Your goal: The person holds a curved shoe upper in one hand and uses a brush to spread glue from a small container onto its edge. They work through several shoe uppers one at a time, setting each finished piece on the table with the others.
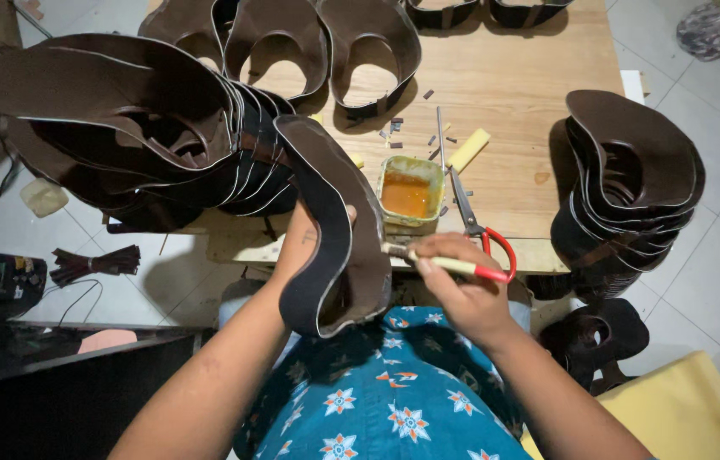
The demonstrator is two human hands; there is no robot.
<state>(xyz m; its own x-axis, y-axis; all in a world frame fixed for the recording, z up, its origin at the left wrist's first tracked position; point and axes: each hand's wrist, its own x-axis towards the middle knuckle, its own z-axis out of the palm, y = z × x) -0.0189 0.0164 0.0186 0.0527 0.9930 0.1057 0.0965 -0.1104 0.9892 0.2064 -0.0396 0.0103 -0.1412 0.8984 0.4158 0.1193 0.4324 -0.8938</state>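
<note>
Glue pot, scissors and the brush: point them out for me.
glue pot (409,194), head view, on the orange glue inside.
scissors (496,247), head view, on the red handle loop.
brush (445,264), head view, on the handle's middle.

matt brown leather upper (326,213), bare wood table (513,77)

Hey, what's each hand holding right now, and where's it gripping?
The left hand grips a dark brown leather piece from behind, around its middle. The right hand holds a small brush by its handle, bristles at the leather's edge.
</note>
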